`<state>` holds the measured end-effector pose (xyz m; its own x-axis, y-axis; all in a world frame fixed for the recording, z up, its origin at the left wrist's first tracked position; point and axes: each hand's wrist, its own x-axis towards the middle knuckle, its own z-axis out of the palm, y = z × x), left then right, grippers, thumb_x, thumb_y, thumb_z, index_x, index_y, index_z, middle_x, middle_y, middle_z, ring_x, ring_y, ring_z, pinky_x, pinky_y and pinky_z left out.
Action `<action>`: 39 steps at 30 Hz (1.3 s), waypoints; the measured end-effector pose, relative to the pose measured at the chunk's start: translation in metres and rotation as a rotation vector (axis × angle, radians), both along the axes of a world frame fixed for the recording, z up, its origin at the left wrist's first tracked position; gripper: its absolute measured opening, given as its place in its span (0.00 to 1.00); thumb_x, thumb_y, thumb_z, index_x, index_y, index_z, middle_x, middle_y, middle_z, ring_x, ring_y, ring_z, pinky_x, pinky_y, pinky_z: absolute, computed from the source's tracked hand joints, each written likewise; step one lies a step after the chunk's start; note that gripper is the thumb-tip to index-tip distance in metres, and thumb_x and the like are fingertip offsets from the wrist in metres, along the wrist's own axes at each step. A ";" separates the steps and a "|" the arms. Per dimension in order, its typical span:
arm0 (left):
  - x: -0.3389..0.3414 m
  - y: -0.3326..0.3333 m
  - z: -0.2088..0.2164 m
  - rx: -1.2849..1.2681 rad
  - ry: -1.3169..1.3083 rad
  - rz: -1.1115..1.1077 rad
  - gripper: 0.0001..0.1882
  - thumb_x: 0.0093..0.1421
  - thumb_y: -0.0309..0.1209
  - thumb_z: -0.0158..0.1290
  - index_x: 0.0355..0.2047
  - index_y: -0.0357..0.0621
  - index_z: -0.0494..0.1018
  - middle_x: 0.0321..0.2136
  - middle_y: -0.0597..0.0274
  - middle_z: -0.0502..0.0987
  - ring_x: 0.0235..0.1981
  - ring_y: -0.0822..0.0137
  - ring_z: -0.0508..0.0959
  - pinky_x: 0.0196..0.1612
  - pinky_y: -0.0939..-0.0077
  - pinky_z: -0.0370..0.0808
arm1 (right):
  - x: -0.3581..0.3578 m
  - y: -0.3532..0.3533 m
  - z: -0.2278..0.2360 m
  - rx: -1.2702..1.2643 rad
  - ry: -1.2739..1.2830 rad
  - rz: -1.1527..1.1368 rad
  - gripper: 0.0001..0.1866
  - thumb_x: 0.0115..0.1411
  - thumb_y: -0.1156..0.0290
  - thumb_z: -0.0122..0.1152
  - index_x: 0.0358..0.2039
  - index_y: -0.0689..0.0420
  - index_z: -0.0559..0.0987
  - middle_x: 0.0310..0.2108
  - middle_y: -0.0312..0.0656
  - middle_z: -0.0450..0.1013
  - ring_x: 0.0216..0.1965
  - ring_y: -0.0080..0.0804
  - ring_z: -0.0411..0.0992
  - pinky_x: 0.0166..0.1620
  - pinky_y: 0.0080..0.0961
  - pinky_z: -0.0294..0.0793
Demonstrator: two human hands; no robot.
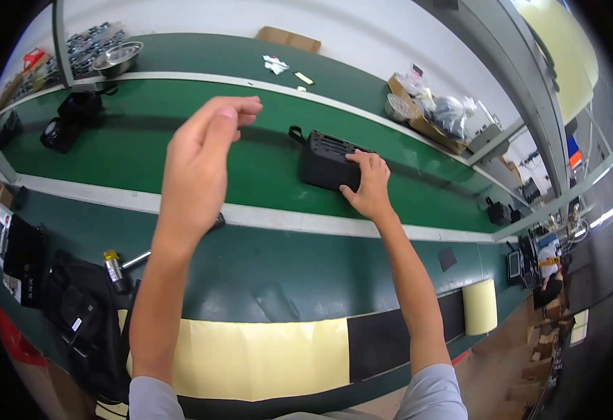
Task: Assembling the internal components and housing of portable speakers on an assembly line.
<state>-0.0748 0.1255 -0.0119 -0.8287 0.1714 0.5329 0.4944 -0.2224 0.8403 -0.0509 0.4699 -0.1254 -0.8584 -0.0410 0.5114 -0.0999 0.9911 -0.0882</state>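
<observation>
A black speaker-like box (327,161) rests on the green conveyor belt (264,182), with slots along its top and a strap loop at its left end. My right hand (369,185) grips its right end, thumb against the near side and fingers over the top. To the left of the box, my left hand (201,154) is raised above the belt. Its fingers are stretched and bent toward the right, with the thumb alongside, and nothing shows in them. Part of the box's right end is hidden behind my right fingers.
Nearer me, the green workbench (306,266) carries a yellow sheet (257,357), a yellow roll (480,308), a screwdriver-like tool (116,271) and a black bag (82,315). Farther left, black devices (72,119) sit on the belt. A metal bowl (118,59) and a parts-filled carton (436,133) stand beyond.
</observation>
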 end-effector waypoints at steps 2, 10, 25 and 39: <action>0.000 0.005 -0.001 -0.042 -0.032 -0.020 0.20 0.73 0.36 0.41 0.46 0.32 0.77 0.44 0.57 0.81 0.48 0.67 0.77 0.53 0.72 0.70 | 0.015 0.006 -0.014 -0.017 0.107 0.114 0.39 0.39 0.76 0.70 0.57 0.49 0.72 0.58 0.47 0.66 0.61 0.50 0.62 0.65 0.50 0.58; 0.011 0.020 -0.012 -0.262 -0.121 -0.194 0.15 0.65 0.25 0.44 0.46 0.33 0.77 0.46 0.54 0.81 0.49 0.64 0.78 0.57 0.71 0.70 | 0.044 0.020 0.019 -0.349 -0.176 0.205 0.34 0.45 0.79 0.60 0.58 0.56 0.72 0.63 0.51 0.64 0.68 0.52 0.57 0.69 0.43 0.58; -0.018 -0.015 -0.009 -0.208 -0.035 -0.101 0.22 0.70 0.38 0.39 0.38 0.36 0.80 0.41 0.55 0.84 0.45 0.67 0.79 0.47 0.72 0.67 | 0.345 -0.068 0.012 -0.515 -0.868 0.302 0.35 0.58 0.69 0.66 0.65 0.27 0.71 0.74 0.45 0.47 0.73 0.59 0.46 0.73 0.59 0.45; -0.038 -0.044 -0.019 0.011 -0.143 0.023 0.21 0.72 0.42 0.44 0.32 0.40 0.79 0.34 0.57 0.84 0.39 0.67 0.81 0.44 0.72 0.72 | 0.360 -0.086 -0.020 -0.355 -0.638 0.310 0.26 0.47 0.84 0.62 0.42 0.37 0.87 0.59 0.41 0.69 0.67 0.52 0.62 0.69 0.72 0.44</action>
<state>-0.1123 0.0819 -0.0304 -0.9000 0.1465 0.4105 0.3744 -0.2223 0.9002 0.3088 0.3836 -0.1456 -0.9664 -0.2525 -0.0480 -0.1903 0.8285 -0.5266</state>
